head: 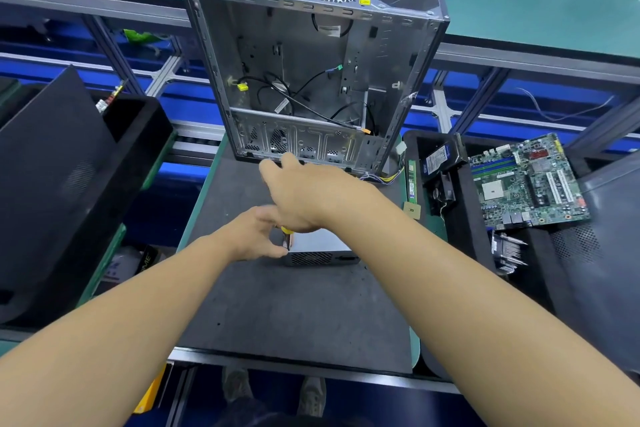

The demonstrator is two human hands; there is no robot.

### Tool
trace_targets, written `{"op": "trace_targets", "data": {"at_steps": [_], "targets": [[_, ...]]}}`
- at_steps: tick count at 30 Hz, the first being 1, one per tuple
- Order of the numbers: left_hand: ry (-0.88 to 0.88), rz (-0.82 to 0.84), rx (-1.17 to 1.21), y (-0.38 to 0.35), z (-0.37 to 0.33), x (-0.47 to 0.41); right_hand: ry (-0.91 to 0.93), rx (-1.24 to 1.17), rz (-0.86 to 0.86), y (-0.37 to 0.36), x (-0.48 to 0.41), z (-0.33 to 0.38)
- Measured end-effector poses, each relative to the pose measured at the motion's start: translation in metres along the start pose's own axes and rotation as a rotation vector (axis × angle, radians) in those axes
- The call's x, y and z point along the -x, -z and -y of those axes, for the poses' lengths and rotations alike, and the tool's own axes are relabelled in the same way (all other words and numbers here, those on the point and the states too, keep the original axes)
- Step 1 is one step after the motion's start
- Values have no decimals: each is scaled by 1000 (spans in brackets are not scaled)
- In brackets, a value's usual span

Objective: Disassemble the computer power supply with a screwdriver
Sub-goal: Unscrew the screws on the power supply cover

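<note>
A small grey metal power supply (323,249) lies on the dark mat (294,308), its vented side facing me. My right hand (308,194) hovers over its left end and grips a screwdriver (286,236) with a yellow handle, the shaft pointing down at the unit's near left corner. My left hand (251,236) reaches in from the left, thumb and fingers curled round that left end, right beside the shaft. The tip and any screw are hidden by my hands.
An emptied, open computer case (311,62) stands at the mat's far edge with loose cables inside. On the right, black trays hold a motherboard (526,184), a hard drive (437,159) and a heatsink (508,251); a RAM stick (412,184) lies beside them. A large black bin (69,184) sits on the left.
</note>
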State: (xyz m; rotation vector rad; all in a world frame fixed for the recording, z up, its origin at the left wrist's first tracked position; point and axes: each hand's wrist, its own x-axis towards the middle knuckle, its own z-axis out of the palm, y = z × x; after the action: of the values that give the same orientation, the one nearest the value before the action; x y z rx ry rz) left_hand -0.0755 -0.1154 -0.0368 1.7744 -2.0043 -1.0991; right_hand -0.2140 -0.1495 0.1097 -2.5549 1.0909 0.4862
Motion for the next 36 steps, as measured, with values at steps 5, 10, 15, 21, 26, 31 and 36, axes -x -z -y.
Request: {"op": "trace_targets", "data": {"at_steps": [5, 10, 15, 21, 26, 31, 36], "targets": [[-4, 10, -34, 1, 0, 0, 71, -48, -93, -4, -1, 2], [33, 1, 41, 1, 2, 1, 136, -135, 15, -1, 1, 0], [62, -14, -6, 0, 0, 1, -40, 1, -81, -5, -1, 3], [11, 1, -88, 0, -1, -2, -4, -56, -75, -5, -1, 5], [23, -3, -24, 1, 0, -1, 68, -89, 36, -1, 2, 4], [4, -9, 17, -2, 3, 0, 56, -68, 10, -3, 0, -2], [-25, 7, -20, -2, 4, -1, -38, -49, -145, -9, -2, 0]]}}
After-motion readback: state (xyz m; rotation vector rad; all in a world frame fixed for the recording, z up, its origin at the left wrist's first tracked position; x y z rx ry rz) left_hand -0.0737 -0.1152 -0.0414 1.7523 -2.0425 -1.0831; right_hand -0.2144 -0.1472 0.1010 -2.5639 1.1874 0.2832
